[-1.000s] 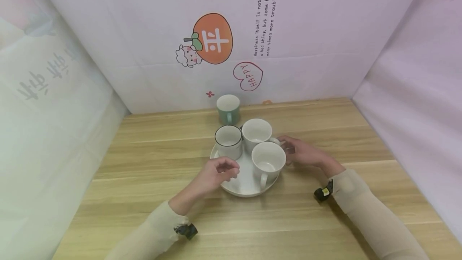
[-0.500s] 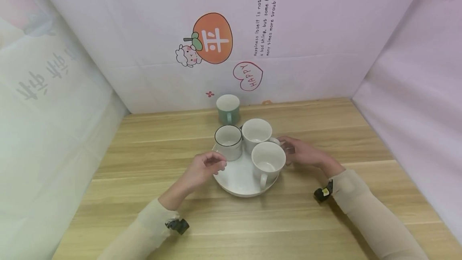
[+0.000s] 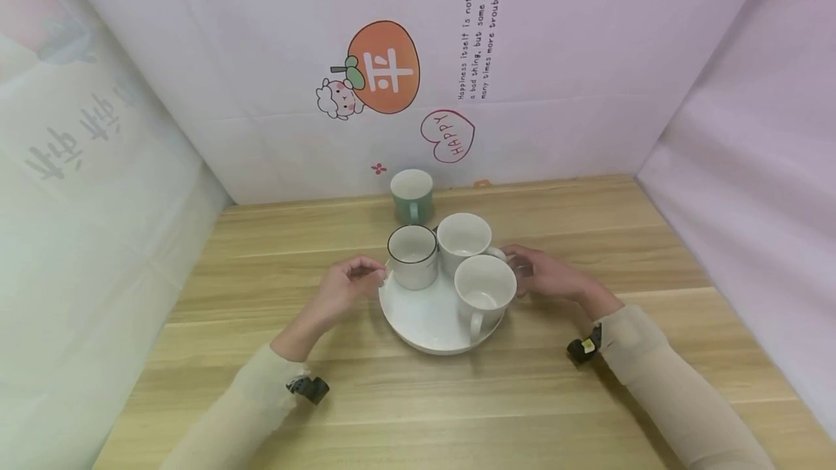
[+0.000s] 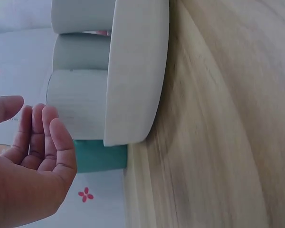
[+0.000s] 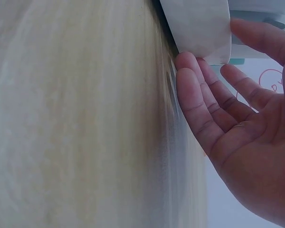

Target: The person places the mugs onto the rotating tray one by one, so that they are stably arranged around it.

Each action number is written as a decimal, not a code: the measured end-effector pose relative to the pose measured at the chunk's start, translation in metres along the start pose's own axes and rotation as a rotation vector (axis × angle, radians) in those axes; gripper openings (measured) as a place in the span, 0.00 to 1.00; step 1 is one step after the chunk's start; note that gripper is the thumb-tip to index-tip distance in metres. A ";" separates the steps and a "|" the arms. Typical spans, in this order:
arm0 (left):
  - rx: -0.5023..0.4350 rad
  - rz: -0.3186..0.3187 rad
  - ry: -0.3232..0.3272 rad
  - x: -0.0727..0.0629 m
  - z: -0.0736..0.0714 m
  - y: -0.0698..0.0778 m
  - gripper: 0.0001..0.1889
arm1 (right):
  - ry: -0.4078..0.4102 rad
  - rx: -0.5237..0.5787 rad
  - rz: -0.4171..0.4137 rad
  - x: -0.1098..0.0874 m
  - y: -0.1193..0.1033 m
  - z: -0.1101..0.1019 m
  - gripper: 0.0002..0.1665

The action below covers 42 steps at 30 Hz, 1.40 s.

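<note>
A round white plate [image 3: 424, 321] with a raised wall carries three mugs: a black-rimmed mug [image 3: 415, 270] at the left, a white mug [image 3: 462, 236] at the back and another white mug [image 3: 485, 287] at the front right. My right hand [image 3: 548, 278] is at the plate's right edge; in the right wrist view its thumb [image 5: 256, 37] lies over the rim and its fingers reach against the underside. Beside the plate's left rim, my left hand [image 3: 342, 289] has its fingers loosely bent around nothing. The left wrist view shows its fingertips close to the black-rimmed mug.
Behind the plate a green mug [image 3: 413, 207] stands on the wooden table [image 3: 261, 274], near the back wall. White printed cloth [image 3: 555, 56] closes off the back and both sides. A small black wrist camera [image 3: 308, 388] sits on the left sleeve.
My left hand has moved left and slightly back, from over the plate's front left to outside its left rim. My right hand, the plate and the mugs have stayed in place.
</note>
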<state>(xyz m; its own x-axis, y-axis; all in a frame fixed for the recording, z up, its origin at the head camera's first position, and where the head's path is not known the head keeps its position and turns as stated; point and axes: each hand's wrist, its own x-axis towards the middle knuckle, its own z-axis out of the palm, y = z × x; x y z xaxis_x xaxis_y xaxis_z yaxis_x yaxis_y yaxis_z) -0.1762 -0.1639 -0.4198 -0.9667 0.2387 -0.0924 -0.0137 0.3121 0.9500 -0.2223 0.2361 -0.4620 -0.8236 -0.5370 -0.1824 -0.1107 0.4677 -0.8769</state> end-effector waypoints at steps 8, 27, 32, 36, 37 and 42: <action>0.013 0.014 0.034 0.015 -0.011 -0.006 0.13 | 0.002 -0.010 0.000 -0.001 -0.001 0.000 0.38; -0.029 -0.061 0.087 0.054 -0.014 -0.007 0.17 | 0.001 -0.029 -0.008 -0.002 -0.001 -0.001 0.41; -0.005 -0.064 0.083 0.063 -0.012 -0.008 0.19 | 0.002 -0.029 -0.005 -0.001 0.000 0.000 0.41; 0.005 -0.088 0.080 0.072 -0.011 -0.007 0.20 | 0.006 -0.032 0.000 -0.001 0.000 0.000 0.41; 0.008 -0.089 0.076 0.075 -0.011 -0.007 0.20 | 0.007 -0.032 0.003 -0.001 0.000 0.000 0.41; 0.014 -0.074 0.065 0.087 -0.010 -0.006 0.19 | 0.005 -0.027 -0.004 0.000 0.001 0.001 0.40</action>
<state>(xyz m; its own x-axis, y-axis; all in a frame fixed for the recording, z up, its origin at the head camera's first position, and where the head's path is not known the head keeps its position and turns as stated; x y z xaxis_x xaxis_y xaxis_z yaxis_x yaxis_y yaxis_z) -0.2626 -0.1539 -0.4305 -0.9778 0.1542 -0.1419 -0.0824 0.3397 0.9369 -0.2221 0.2361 -0.4633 -0.8261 -0.5351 -0.1768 -0.1287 0.4846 -0.8652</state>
